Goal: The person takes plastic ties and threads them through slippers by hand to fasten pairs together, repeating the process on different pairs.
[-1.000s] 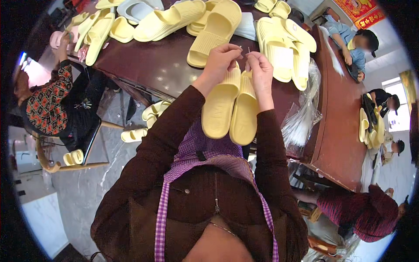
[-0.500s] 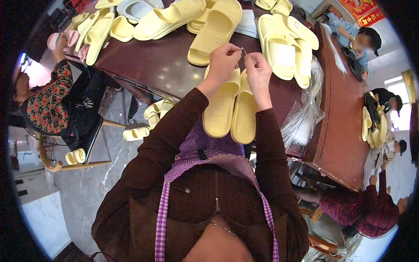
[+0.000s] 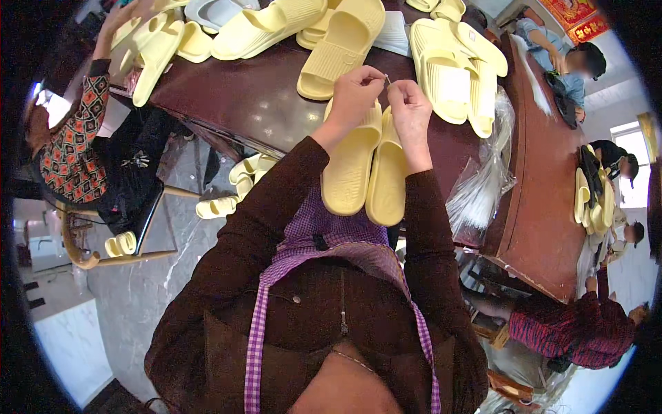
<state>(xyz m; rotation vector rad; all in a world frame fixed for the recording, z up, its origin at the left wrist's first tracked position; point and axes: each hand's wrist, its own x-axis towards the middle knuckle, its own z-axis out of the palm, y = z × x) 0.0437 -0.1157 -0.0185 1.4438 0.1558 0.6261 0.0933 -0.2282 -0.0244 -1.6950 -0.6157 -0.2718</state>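
A pair of yellow slide sandals [image 3: 345, 181] lies side by side at the near table edge, soles toward me. Above their straps, my left hand [image 3: 356, 98] and my right hand [image 3: 409, 110] meet with fingertips pinched close together. A small thin light piece [image 3: 387, 79] shows between the fingertips; it is too small to name. Both hands are closed in a pinch, and the hands partly hide the sandals' straps. Just beyond the left hand rests another yellow slide sandal [image 3: 339, 52], tilted on the pile.
More yellow sandals [image 3: 452, 76] and a grey one [image 3: 210, 12] crowd the far side of the dark red table [image 3: 238, 103]. Clear plastic bundles [image 3: 476, 196] lie at its right end. A co-worker in a patterned sleeve [image 3: 72, 162] sits left; others work at the right table [image 3: 527, 207].
My hands stay nearly in place, still pinched together over the sandals. The co-worker at left has raised and stretched an arm toward the sandal pile.
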